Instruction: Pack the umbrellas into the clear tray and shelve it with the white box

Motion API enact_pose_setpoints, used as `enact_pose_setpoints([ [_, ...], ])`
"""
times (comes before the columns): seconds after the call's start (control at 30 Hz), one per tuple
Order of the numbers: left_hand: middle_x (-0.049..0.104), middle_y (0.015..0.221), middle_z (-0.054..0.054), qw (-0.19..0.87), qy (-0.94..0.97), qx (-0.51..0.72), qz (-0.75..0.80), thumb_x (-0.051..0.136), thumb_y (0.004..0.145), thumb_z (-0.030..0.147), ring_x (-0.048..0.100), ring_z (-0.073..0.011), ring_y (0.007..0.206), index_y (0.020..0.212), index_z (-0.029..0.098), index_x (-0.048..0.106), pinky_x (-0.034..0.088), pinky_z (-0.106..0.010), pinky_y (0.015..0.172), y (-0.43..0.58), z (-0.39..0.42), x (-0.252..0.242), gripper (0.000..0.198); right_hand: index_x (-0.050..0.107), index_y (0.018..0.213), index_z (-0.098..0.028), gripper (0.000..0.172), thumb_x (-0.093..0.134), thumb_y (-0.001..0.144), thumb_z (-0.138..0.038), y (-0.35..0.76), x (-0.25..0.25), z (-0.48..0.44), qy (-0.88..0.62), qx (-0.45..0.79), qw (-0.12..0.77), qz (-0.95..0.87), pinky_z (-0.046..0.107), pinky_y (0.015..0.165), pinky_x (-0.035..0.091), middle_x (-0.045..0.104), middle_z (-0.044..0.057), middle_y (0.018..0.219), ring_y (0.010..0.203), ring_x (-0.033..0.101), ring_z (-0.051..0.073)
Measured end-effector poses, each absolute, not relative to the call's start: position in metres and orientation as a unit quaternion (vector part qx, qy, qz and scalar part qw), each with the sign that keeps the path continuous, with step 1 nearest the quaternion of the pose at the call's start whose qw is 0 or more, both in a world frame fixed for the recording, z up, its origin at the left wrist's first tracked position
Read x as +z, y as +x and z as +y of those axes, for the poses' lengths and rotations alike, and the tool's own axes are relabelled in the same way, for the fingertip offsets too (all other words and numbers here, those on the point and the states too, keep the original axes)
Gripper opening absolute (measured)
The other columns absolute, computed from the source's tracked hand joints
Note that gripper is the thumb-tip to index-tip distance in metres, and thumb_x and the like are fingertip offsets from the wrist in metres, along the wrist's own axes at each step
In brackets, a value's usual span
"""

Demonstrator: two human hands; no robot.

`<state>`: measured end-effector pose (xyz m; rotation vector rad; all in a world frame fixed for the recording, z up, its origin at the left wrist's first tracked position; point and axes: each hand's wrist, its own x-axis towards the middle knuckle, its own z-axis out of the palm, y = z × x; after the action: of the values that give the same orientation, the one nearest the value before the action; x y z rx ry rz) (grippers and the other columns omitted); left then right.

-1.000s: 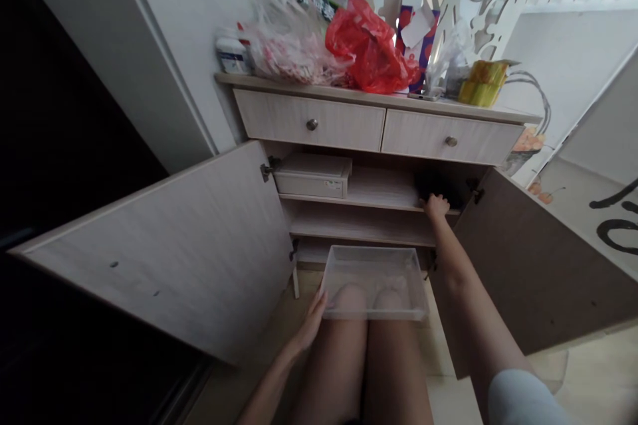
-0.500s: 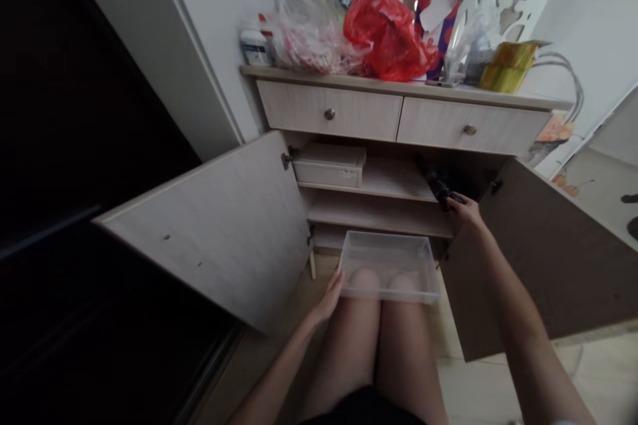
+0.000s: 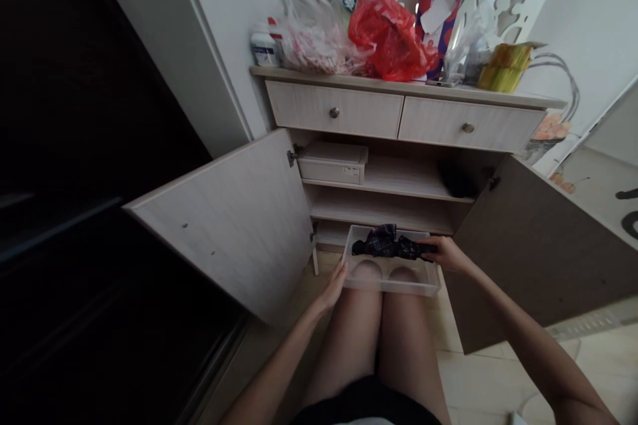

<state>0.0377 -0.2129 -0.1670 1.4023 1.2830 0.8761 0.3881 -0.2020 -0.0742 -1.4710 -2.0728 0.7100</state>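
A shallow clear plastic tray (image 3: pixel 399 287) rests on my knees in front of the cabinet. My left hand (image 3: pixel 335 284) grips its left side, the thumb along the rim. My right hand (image 3: pixel 442 254) is closed on one end of a dark plaid folding umbrella (image 3: pixel 381 242), its cloth loosely bunched. The umbrella lies sideways across the back part of the tray; whether it touches the bottom I cannot tell. Part of the end in my right hand is hidden by the fingers.
Both cabinet doors, left (image 3: pixel 239 219) and right (image 3: pixel 538 259), stand swung outward around my legs. A white box (image 3: pixel 331 163) sits on the upper shelf at left, a dark object (image 3: pixel 456 179) at right. Plastic bags, including a red one (image 3: pixel 391 36), crowd the cabinet top.
My right hand has brought the umbrella out from the right side of the upper shelf, down and left over the tray. The left hand stays on the tray's side.
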Motion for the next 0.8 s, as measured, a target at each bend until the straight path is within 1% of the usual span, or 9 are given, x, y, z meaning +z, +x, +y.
enact_pose_setpoints([
  [0.07,0.027,0.162,-0.013,0.501,0.581,0.367,0.526,0.034,0.077,0.086,0.019,-0.0269,0.152,0.152,0.015,0.038,0.015,-0.041,0.124,0.037,-0.212,-0.169,0.104,0.075,0.115,-0.022,0.038,0.066,0.078,-0.015,0.377,-0.079,-0.196,-0.553,0.188,0.206,-0.785,0.035,0.092,0.052,0.074,0.007,0.113,0.104,0.069,0.025],
  [0.13,0.03,0.161,-0.014,0.502,0.582,0.374,0.519,0.037,0.077,0.085,0.022,-0.0276,0.151,0.15,0.014,0.04,0.017,-0.042,0.124,0.035,-0.211,-0.171,0.102,0.072,0.119,-0.023,0.041,0.063,0.081,-0.013,0.369,-0.085,-0.192,-0.567,0.118,0.161,-0.799,0.035,0.097,0.049,0.071,0.009,0.121,0.111,0.066,0.025],
  [0.23,0.034,0.159,-0.013,0.501,0.583,0.384,0.512,0.041,0.078,0.082,0.026,-0.028,0.15,0.148,0.015,0.044,0.018,-0.042,0.124,0.032,-0.212,-0.17,0.097,0.073,0.117,-0.024,0.037,0.066,0.081,-0.016,0.36,-0.092,-0.187,-0.566,0.027,0.081,-0.82,0.04,0.103,0.044,0.072,0.01,0.117,0.116,0.062,0.028],
  [0.33,0.035,0.159,-0.01,0.506,0.577,0.37,0.524,0.042,0.078,0.08,0.023,-0.0282,0.151,0.148,0.016,0.046,0.017,-0.04,0.124,0.03,-0.214,-0.165,0.095,0.075,0.111,-0.026,0.03,0.071,0.082,-0.027,0.357,-0.092,-0.177,-0.561,-0.008,0.037,-0.827,0.039,0.099,0.044,0.072,0.011,0.11,0.114,0.061,0.029],
  [0.43,0.033,0.16,-0.011,0.512,0.585,0.354,0.52,0.04,0.076,0.084,0.02,-0.0289,0.152,0.15,0.014,0.043,0.015,-0.039,0.125,0.031,-0.213,-0.161,0.101,0.076,0.108,-0.026,0.026,0.063,0.089,-0.039,0.369,-0.075,-0.15,-0.604,0.019,0.065,-0.794,0.03,0.083,0.048,0.071,0.009,0.107,0.1,0.066,0.024],
  [0.5,0.029,0.161,-0.013,0.516,0.585,0.355,0.515,0.037,0.074,0.087,0.02,-0.0294,0.152,0.151,0.011,0.039,0.015,-0.039,0.124,0.032,-0.212,-0.161,0.109,0.075,0.109,-0.024,0.032,0.052,0.096,-0.042,0.388,-0.056,-0.123,-0.674,0.004,0.119,-0.729,0.027,0.079,0.048,0.07,0.009,0.107,0.097,0.065,0.022],
  [0.6,0.027,0.162,-0.013,0.522,0.571,0.364,0.518,0.037,0.069,0.092,0.021,-0.0301,0.151,0.151,0.011,0.039,0.018,-0.04,0.124,0.035,-0.21,-0.163,0.115,0.066,0.124,-0.018,0.036,0.047,0.099,-0.036,0.424,-0.033,-0.08,-0.783,-0.071,0.154,-0.599,0.034,0.088,0.046,0.062,0.017,0.122,0.113,0.058,0.027],
  [0.7,0.034,0.159,-0.012,0.523,0.563,0.374,0.52,0.038,0.069,0.092,0.024,-0.0299,0.151,0.15,0.013,0.043,0.021,-0.041,0.123,0.036,-0.209,-0.166,0.113,0.058,0.132,-0.012,0.04,0.05,0.097,-0.03,0.451,-0.028,-0.049,-0.844,-0.041,0.11,-0.523,0.042,0.095,0.044,0.055,0.023,0.13,0.123,0.052,0.032],
  [0.8,0.043,0.155,-0.01,0.521,0.555,0.367,0.534,0.038,0.072,0.089,0.031,-0.0303,0.148,0.151,0.016,0.041,0.025,-0.042,0.122,0.034,-0.21,-0.168,0.108,0.054,0.134,-0.009,0.043,0.053,0.096,-0.029,0.46,-0.039,-0.034,-0.868,-0.011,0.099,-0.487,0.046,0.097,0.043,0.052,0.025,0.131,0.124,0.052,0.034],
])
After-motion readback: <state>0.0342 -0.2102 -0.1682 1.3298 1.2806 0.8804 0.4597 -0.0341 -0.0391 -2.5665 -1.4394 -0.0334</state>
